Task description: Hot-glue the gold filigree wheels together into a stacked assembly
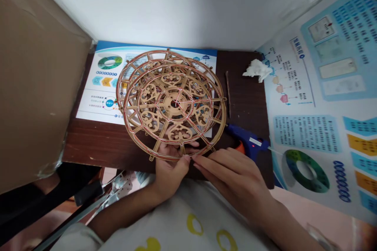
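My left grip (171, 172) clenches the rim of the fretwork wooden wheel (176, 131); right grip (232, 176) at the rim, closure unclear; blue glue gun (246, 139) just beside.

The left hand (169, 174) rises from the bottom of the view, thumb up and fingers mostly hidden, apparently curled. The right hand (232, 176) reaches across from the lower right, fingers extended and close together, their tips just beside the left thumb (186, 159).
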A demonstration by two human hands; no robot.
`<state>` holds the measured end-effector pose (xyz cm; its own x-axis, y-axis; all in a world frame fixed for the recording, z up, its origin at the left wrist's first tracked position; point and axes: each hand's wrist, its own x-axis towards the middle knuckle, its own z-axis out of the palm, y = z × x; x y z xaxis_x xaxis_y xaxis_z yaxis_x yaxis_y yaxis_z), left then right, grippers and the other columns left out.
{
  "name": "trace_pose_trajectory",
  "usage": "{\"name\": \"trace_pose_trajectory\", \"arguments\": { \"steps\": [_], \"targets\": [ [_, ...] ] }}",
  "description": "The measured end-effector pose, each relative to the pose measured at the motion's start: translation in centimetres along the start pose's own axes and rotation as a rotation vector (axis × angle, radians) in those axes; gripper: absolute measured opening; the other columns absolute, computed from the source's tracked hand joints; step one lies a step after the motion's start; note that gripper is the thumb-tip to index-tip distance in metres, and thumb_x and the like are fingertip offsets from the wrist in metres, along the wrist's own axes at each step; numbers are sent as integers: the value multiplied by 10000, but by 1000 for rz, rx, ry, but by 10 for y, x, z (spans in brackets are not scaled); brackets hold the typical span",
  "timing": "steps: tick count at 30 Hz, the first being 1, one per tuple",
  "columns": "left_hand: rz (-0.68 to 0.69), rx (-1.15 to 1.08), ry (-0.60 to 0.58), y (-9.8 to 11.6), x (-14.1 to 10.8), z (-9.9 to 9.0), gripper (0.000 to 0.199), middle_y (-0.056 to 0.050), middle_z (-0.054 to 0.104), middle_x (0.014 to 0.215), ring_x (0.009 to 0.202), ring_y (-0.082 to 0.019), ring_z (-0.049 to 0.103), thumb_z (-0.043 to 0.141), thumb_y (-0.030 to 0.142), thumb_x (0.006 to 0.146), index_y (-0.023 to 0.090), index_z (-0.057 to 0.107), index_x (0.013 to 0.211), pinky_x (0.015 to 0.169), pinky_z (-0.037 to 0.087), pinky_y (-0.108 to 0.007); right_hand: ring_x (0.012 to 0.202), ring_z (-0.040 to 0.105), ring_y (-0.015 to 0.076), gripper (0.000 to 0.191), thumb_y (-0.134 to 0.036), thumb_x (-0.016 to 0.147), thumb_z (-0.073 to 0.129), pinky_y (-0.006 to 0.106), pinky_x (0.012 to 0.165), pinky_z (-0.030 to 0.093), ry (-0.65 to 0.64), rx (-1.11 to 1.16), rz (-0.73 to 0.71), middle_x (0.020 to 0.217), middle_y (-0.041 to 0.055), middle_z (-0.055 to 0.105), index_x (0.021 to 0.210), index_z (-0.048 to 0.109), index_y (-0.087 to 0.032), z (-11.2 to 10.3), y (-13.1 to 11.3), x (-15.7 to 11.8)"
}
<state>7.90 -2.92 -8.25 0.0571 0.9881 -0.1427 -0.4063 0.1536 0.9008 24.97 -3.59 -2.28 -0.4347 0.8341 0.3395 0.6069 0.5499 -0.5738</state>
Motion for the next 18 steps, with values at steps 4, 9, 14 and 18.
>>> {"name": "trace_pose_trajectory", "arguments": {
  "steps": [4,9,14,18],
  "targets": [
    [12,-28,12,-1,-1,-1,514,-72,848,1088,920,-208,845,843,376,959,267,625,1411,955,696,-354,735,593,163,141,-202,1154,587,322,672,437,-14,4,17,900,8,736,1232,700,-173,-1,1,0],
    [10,-39,11,-5,-2,-2,463,-90,847,1120,1042,-250,845,827,307,960,248,643,1380,1039,674,-415,814,658,176,149,-240,1155,590,340,712,473,-56,27,48,980,23,761,1218,712,-184,-1,3,3],
    [-18,-50,5,-5,-2,-6,461,-80,836,1139,1106,-271,822,756,184,946,247,643,1388,1094,641,-468,915,718,169,172,-271,1149,611,315,789,547,-64,96,63,1086,30,782,1264,720,-205,-1,2,1],
    [-30,-147,4,-2,-2,-6,518,-64,825,1142,1082,-265,815,704,115,909,265,619,1398,1035,667,-468,966,727,145,175,-262,1149,614,259,866,579,5,105,82,1090,32,764,1286,712,-218,-3,4,-1]
  ]
}}
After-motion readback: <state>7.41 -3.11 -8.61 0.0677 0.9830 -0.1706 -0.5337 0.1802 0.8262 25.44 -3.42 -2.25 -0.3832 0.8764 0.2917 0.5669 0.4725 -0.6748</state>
